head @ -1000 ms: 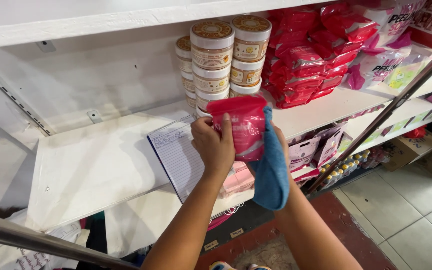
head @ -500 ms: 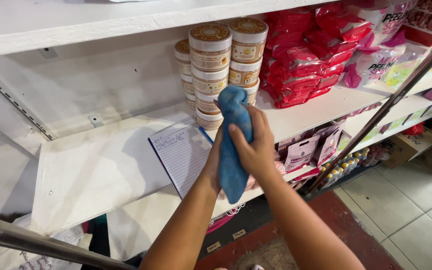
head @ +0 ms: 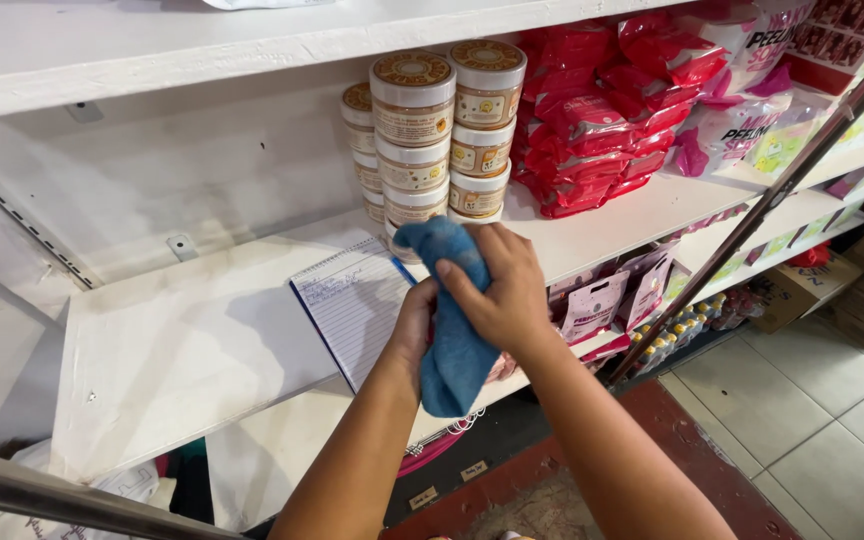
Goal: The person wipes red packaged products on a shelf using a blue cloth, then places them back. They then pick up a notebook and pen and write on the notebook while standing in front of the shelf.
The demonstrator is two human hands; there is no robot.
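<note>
Directly beneath the right hand [head: 500, 290], which is clamped over a blue cloth [head: 452, 330], the left hand [head: 414, 325] closes on something hidden behind it, with stacked jars [head: 437, 135] just beyond and a lined notepad [head: 357, 305] leftward.

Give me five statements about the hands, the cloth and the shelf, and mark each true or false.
1. The right hand presses a blue cloth. True.
2. The cloth is red. False: it is blue.
3. A lined notebook lies on the white shelf. True.
4. The jars stand in a single layer. False: they are stacked several high.
5. The left hand rests on the red packets. False: it is under the cloth, apart from them.
</note>
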